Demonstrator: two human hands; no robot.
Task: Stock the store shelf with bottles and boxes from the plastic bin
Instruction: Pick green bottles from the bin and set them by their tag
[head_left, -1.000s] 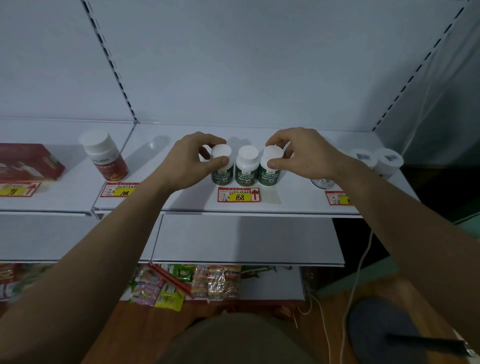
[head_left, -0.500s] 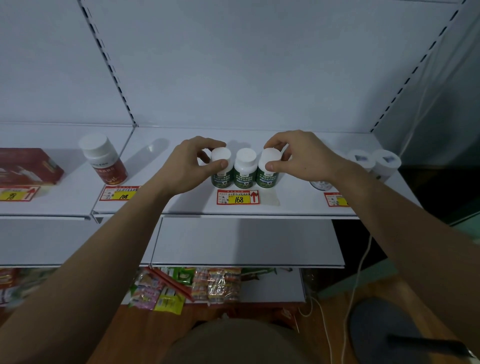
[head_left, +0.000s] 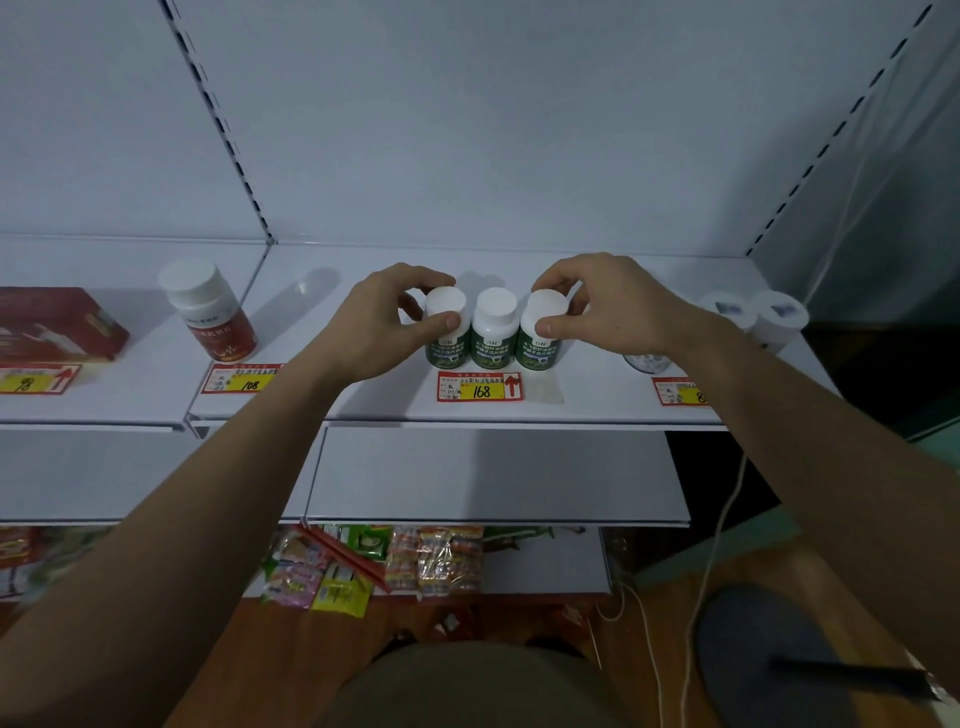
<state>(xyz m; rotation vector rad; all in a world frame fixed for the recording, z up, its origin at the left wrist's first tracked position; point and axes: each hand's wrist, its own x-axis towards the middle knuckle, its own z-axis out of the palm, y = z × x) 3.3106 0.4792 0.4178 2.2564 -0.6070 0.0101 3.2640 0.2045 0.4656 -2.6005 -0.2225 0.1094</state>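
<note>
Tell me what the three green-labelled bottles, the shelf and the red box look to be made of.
Green-labelled bottles: probably plastic, with matte white screw caps and glossy printed green labels.
Shelf: likely painted sheet metal; smooth white surface, thin folded front edge, slotted uprights behind.
Red box: seemingly coated cardboard; sharp flat faces with a slight sheen.

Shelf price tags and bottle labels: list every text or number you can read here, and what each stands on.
"168": price tag below the three green bottles.
"108": price tag below the red bottle.
"8", cut off by the arm: right price tag.
Far-left tag: unclear.
Bottle labels, red box: too blurred.
</note>
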